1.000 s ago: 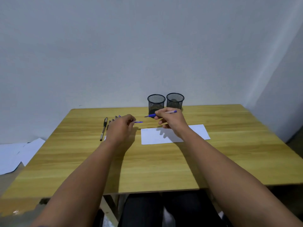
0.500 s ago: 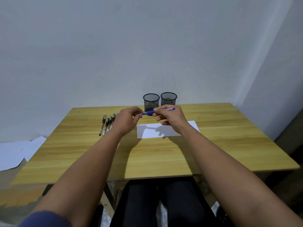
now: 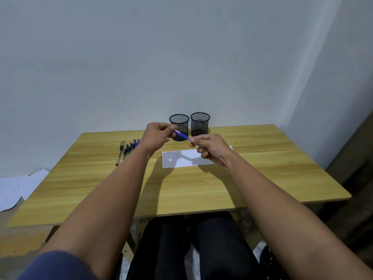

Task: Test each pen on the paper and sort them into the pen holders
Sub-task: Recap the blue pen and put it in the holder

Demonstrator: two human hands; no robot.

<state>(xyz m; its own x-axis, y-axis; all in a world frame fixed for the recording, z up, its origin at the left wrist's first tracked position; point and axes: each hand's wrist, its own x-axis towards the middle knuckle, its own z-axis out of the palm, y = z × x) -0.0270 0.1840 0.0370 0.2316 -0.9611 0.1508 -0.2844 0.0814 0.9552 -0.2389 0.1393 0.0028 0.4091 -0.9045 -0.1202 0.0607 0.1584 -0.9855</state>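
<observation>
Both hands hold one blue pen (image 3: 182,135) in the air above the far part of the wooden table (image 3: 181,190). My left hand (image 3: 157,136) pinches its blue cap end, and my right hand (image 3: 210,147) grips the clear barrel end. Below them lies a white sheet of paper (image 3: 181,161). Two black mesh pen holders stand at the back, the left holder (image 3: 179,126) just behind the pen and the right holder (image 3: 200,123) beside it. A row of several pens (image 3: 126,151) lies on the table to the left of my left wrist.
A pale wall stands right behind the table. Loose white sheets (image 3: 16,188) lie on the floor off the table's left edge. My dark-trousered legs (image 3: 191,249) sit under the near table edge.
The cap in my left hand has come onto the pen's blue end, and both hands have risen. The pen now slants down toward my right hand instead of lying level.
</observation>
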